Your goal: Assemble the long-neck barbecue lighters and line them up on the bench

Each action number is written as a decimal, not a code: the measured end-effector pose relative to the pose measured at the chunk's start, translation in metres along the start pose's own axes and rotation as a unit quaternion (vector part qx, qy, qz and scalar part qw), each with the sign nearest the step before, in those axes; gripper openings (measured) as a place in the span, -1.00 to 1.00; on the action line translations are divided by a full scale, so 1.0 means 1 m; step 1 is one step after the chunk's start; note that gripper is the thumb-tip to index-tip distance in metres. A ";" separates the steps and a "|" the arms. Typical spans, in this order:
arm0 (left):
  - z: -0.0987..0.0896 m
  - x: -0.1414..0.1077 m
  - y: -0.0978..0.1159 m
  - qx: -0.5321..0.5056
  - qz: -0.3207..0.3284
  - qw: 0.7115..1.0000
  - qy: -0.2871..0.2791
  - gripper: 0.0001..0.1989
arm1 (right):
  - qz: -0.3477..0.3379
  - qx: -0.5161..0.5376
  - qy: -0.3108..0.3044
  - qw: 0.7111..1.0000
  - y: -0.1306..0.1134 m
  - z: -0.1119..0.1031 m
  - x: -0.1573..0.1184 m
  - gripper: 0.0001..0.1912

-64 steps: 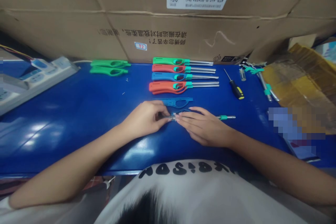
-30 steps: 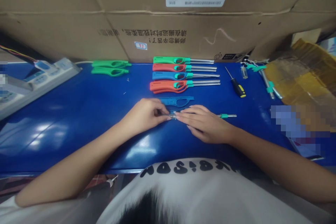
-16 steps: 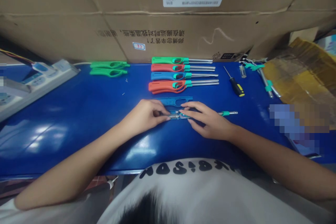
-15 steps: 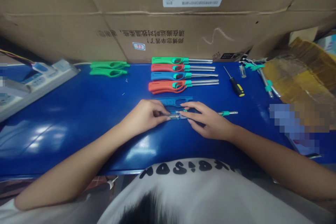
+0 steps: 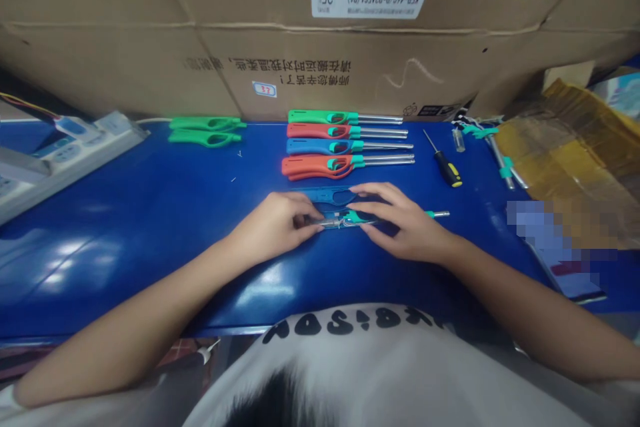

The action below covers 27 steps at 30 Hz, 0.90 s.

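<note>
The open lighter assembly (image 5: pixel 349 217) is positioned between the hands, low over the bench (image 5: pixel 165 253), with its metal rod (image 5: pixel 441 213) extended past the right hand (image 5: pixel 407 227). The left end of the assembly is pinched between the thumb and fingers of the left hand (image 5: pixel 275 227), which is nearly closed. The right hand is partly open, with its fingers spread over the teal part of the assembly; whether the assembly is gripped by it cannot be told. A blue casing half (image 5: pixel 325 196) is located just beyond the assembly, its right end reached by a fingertip of the right hand. Farther beyond the hands, a row of green, red, blue and orange-red lighters (image 5: pixel 320 146) is laid with rods pointed right. Green casings (image 5: pixel 205 132) are placed beyond and to the left of the left hand, and a power strip (image 5: pixel 75 153) is set farther left. Beyond and to the right of the right hand, a screwdriver (image 5: pixel 447 169) and a small clear cylinder (image 5: pixel 459 141) are laid. A cardboard box (image 5: pixel 150 67) is stood behind the row.
</note>
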State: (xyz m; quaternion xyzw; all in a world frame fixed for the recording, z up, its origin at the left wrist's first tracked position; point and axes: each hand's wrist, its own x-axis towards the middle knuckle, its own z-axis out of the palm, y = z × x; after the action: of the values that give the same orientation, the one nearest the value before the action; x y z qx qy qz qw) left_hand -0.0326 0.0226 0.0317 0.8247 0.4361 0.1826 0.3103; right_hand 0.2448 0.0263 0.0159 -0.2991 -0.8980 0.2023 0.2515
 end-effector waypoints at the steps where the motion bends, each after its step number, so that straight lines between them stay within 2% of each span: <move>1: -0.001 0.000 0.000 0.005 0.002 1.000 0.003 -0.86 | 0.011 0.001 0.006 1.000 0.002 -0.004 0.001 -0.69; 4: -0.004 -0.002 0.003 0.031 0.021 0.999 0.035 -0.80 | 0.026 -0.007 -0.027 0.999 0.010 -0.016 0.002 -0.82; 7: -0.003 -0.004 0.008 0.071 0.079 0.993 0.060 -0.77 | 0.016 -0.004 -0.074 0.997 0.018 -0.021 0.002 -0.89; 10: 0.002 -0.004 0.010 0.128 0.159 0.979 0.021 -0.75 | 0.004 -0.003 -0.093 0.996 0.022 -0.021 0.001 -0.88; 12: 0.008 -0.003 0.010 0.160 0.186 0.969 -0.004 -0.71 | 0.001 -0.005 -0.095 0.995 0.024 -0.019 0.000 -0.87; 17: 0.016 -0.002 0.006 0.171 0.191 0.966 -0.022 -0.65 | 0.001 -0.019 -0.091 0.996 0.026 -0.016 -0.001 -0.85; 27: 0.017 -0.001 0.006 0.180 0.192 0.964 -0.028 -0.65 | -0.019 -0.112 -0.064 0.991 0.019 -0.011 0.002 -0.75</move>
State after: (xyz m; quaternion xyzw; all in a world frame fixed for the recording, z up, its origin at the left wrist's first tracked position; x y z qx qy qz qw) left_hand -0.0198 0.0130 0.0227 0.9399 0.2867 0.1341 0.1282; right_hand 0.2578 0.0440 0.0162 -0.2951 -0.9346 0.1142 0.1622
